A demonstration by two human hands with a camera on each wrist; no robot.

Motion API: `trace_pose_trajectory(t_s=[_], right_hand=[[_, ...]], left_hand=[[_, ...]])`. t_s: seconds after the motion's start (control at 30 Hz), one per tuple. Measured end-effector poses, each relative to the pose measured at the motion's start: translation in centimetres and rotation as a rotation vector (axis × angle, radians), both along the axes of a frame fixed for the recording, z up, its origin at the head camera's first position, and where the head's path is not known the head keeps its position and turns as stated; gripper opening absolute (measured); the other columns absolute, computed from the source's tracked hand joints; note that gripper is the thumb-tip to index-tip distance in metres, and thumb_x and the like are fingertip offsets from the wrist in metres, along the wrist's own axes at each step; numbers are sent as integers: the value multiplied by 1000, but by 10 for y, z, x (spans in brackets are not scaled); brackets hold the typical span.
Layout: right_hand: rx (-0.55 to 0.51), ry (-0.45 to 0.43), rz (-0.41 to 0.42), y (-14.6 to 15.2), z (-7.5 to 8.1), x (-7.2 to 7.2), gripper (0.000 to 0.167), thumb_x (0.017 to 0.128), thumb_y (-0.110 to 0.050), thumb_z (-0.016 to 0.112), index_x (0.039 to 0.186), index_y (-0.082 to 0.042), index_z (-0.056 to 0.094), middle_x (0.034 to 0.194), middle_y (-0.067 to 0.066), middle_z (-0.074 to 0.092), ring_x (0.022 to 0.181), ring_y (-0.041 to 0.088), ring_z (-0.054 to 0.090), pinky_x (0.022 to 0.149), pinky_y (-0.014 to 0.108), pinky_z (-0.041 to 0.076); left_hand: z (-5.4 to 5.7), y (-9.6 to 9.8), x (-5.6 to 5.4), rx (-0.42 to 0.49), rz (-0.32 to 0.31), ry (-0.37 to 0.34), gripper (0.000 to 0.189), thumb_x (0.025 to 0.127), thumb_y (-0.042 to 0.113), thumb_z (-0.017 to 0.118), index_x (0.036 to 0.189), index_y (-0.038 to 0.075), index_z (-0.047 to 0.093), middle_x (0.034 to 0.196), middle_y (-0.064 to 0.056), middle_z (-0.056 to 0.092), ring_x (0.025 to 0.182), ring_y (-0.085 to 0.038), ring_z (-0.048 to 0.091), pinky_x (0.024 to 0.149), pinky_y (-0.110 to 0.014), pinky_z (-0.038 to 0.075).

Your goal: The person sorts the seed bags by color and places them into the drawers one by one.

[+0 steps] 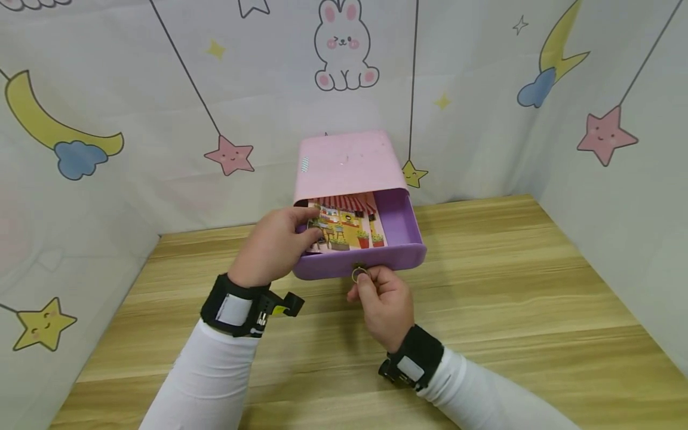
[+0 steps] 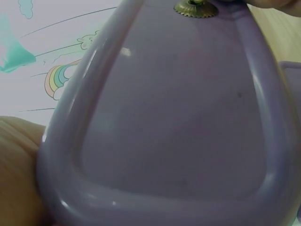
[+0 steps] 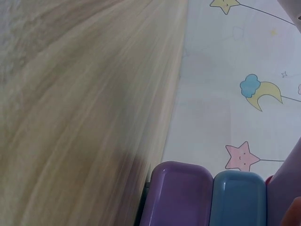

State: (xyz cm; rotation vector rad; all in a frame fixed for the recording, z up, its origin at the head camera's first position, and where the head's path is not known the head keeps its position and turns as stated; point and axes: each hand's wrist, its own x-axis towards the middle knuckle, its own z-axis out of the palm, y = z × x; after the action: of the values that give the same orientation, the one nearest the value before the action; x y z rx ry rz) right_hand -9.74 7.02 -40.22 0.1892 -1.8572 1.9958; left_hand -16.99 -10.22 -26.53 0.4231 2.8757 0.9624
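Observation:
A purple drawer (image 1: 399,216) stands pulled out from under the pink top (image 1: 349,161) of a small cabinet. Inside it lies a picture card (image 1: 349,224) showing a striped awning and potted plants. My left hand (image 1: 271,242) reaches over the drawer's left side, with thumb and index fingertips on the card's left part; its other fingers are hidden. With my right hand (image 1: 387,301) I pinch the brass ring (image 1: 359,275) on the drawer front. In the left wrist view the purple drawer front (image 2: 174,108) fills most of the picture, its brass mount (image 2: 196,8) at the top.
Lower purple (image 3: 181,195) and blue (image 3: 239,200) drawer fronts show in the right wrist view. The cabinet stands on a wood-grain table (image 1: 516,286), close to a white cloth backdrop (image 1: 473,137) printed with stars, moons and a rabbit. Cloth also borders both sides.

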Motion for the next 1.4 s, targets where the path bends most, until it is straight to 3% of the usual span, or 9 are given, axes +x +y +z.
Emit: trace_pose_trajectory(t_s=[0.33,0.87,1.17,1.4], right_hand=[[13,-1,-2,1,-1,-1,20,102,2,57,82,5,63,72,22,68,64,10,67,65,30,62],[7,-14,5,1,0,0,20,103,1,57,84,5,63,73,22,68,65,10,68,66,28,62],[5,-13,3,1,0,0,21,104,0,57,84,5,62,73,22,68,66,10,68,67,28,62],[4,2,2,1,0,0,21,103,2,57,83,5,62,72,23,68,65,10,68,66,29,62]], left_hand=[[0,1,1,-48,-29,44,42,108,21,58,148,9,62,139,-10,68,106,-25,62,90,-41,53],[3,3,6,-45,12,5,44,107,26,62,150,17,61,134,-8,69,93,-26,62,64,-32,50],[4,2,8,-44,7,5,44,107,27,62,149,17,61,136,-7,68,81,-25,59,60,-32,48],[4,1,8,-43,2,36,41,107,27,62,145,11,64,136,-11,71,95,-23,67,71,-31,54]])
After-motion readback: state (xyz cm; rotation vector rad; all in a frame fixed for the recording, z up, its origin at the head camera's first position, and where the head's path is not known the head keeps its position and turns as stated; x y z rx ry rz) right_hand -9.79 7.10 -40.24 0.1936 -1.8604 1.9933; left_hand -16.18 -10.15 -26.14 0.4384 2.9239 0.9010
